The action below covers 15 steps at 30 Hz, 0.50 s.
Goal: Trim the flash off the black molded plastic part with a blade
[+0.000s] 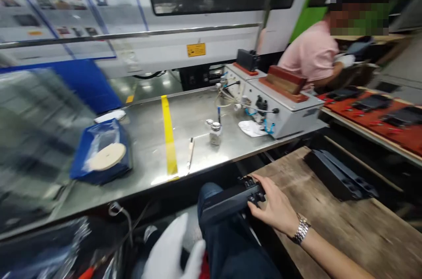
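My right hand (275,208), bare with a metal wristwatch, grips one end of a long black plastic part (227,202) that lies across my knee by the corner of a wooden board (346,226). My left hand (173,252), in a white glove, hangs low beside my leg with its fingers apart and nothing visible in it. A second black plastic part (339,175) lies on the wooden board to the right.
A steel table (148,138) with a yellow stripe carries a blue tray with a round pad (107,156), a small bottle (216,133), a thin tool (190,152) and a grey control box (280,103). A person in pink works at the far right by black parts on a red mat (379,116).
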{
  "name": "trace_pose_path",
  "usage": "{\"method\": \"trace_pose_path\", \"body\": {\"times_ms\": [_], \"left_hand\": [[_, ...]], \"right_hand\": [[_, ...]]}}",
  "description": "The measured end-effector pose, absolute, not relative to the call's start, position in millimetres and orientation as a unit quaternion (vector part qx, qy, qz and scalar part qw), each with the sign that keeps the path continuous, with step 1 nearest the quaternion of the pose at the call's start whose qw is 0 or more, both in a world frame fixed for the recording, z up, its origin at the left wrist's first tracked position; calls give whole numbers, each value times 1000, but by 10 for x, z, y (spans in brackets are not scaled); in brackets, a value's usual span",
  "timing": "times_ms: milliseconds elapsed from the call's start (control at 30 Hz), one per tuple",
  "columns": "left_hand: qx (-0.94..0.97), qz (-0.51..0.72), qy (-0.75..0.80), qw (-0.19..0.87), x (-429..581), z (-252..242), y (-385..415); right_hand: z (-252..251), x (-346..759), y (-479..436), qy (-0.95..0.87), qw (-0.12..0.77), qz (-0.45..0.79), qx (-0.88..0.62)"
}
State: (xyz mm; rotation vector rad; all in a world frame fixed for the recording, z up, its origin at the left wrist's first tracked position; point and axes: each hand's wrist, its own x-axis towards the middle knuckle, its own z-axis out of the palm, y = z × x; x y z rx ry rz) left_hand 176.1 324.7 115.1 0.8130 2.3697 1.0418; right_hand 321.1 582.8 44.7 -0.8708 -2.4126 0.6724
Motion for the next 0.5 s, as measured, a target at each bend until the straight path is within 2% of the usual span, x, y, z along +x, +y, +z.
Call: {"method": "trace_pose_path", "body": {"times_ms": [100,233,300,400,500], "left_hand": [[266,336,885,180,1935,1084,3552],[145,270,901,308,1876,964,3591],[63,314,887,332,1819,944,3376],[-55,444,835,321,1787,990,3015],[-107,550,764,321,1840,1109,2813]], "right_hand": [[645,2830,5398,-924,230,267,-145],[795,2442,5232,-945,193,262,22],[828,2190,5425,-953,180,238,52],[811,1726,5897,-965,176,190,49],[690,1259,6222,-970,176,155,60]]}}
